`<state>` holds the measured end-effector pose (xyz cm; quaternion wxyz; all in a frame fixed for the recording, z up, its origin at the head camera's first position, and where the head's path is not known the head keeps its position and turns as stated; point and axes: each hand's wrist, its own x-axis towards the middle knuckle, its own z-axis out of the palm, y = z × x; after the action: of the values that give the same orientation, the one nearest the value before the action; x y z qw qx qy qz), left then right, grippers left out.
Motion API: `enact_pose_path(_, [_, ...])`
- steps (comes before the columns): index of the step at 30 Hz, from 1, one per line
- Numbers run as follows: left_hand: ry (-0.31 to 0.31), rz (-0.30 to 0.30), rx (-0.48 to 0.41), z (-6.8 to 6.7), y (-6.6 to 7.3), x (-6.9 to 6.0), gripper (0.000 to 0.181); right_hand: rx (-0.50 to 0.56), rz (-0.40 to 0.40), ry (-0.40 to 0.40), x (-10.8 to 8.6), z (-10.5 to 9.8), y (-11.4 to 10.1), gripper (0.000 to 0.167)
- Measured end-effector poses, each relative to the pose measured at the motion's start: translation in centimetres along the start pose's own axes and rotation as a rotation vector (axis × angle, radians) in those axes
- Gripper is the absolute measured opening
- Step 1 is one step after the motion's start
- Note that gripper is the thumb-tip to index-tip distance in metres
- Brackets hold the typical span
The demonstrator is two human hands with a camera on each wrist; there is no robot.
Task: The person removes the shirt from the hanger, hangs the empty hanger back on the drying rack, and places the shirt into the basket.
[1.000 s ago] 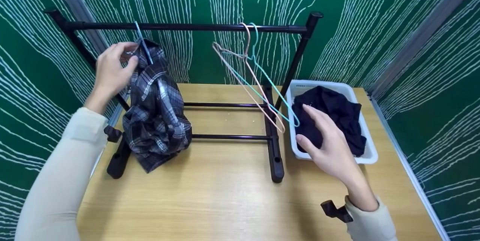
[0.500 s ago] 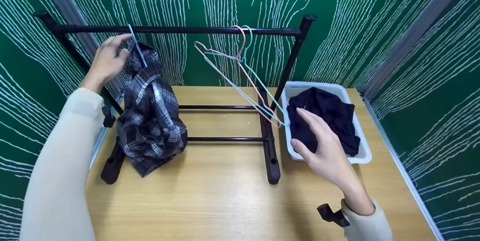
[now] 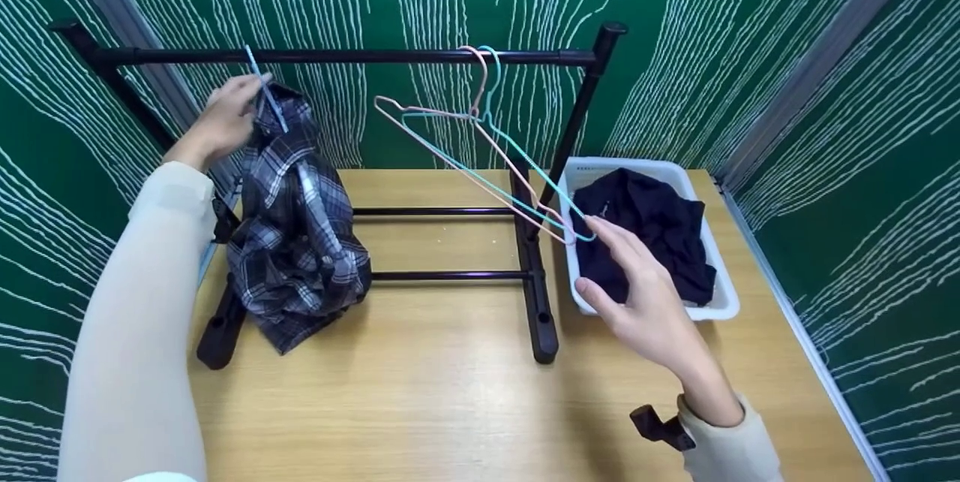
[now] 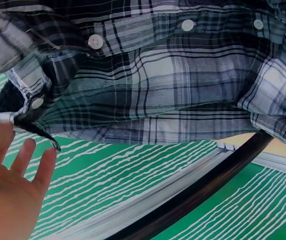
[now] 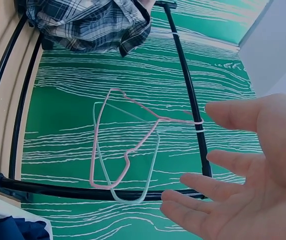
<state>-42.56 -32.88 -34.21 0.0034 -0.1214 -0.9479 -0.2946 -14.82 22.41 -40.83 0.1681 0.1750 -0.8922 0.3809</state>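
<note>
A plaid shirt (image 3: 300, 197) hangs on a light blue hanger (image 3: 271, 100) near the left end of the black rack. At its collar is my left hand (image 3: 225, 118), pinching the fabric edge beside the hanger; in the left wrist view the shirt's buttoned front (image 4: 148, 65) stretches away from this hand (image 4: 10, 190), whose other fingers are extended. My right hand (image 3: 649, 302), open and empty, hovers over the front left part of the white basket (image 3: 724, 302). In the right wrist view the same hand (image 5: 253, 170) has spread fingers.
Pink (image 3: 517, 167) and teal (image 3: 536, 167) hangers hang from the rack bar (image 3: 337, 56) toward its right side, tips slanting over the basket. Dark clothing (image 3: 660, 234) lies in the basket. Patterned green walls surround the wooden table (image 3: 412, 392).
My left hand has closed in on the collar beside the blue hanger. The pink and teal hangers have swung on the bar. My right hand has stayed open near the basket.
</note>
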Motion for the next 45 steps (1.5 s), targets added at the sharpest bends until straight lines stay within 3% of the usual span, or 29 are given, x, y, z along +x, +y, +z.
enact_pose_path(4, [0.008,0.029,-0.014,0.5,0.0,0.2,0.051,0.008,-0.009,-0.001,0.0,0.2,0.1,0.076])
enact_pose_path(9, [0.015,0.06,0.031,0.5,-0.2,-0.1,0.039,0.029,-0.024,-0.005,-0.1,0.5,0.1,0.078])
enact_pose_path(19, [0.057,0.077,0.143,-0.1,-1.3,-1.0,0.041,0.079,-0.027,-0.016,0.3,1.5,0.6,0.076])
enact_pose_path(27, [0.093,0.096,0.135,0.6,-2.2,-1.6,0.027,0.094,-0.036,-0.011,0.5,2.1,0.8,0.074])
enact_pose_path(32, [0.123,0.125,0.107,1.4,-2.4,-2.0,0.028,0.101,-0.022,-0.032,0.7,2.3,0.5,0.076])
enact_pose_path(45, [0.197,0.178,0.079,3.0,-0.7,-2.4,0.028,0.108,-0.07,-0.018,1.2,2.7,0.5,0.074])
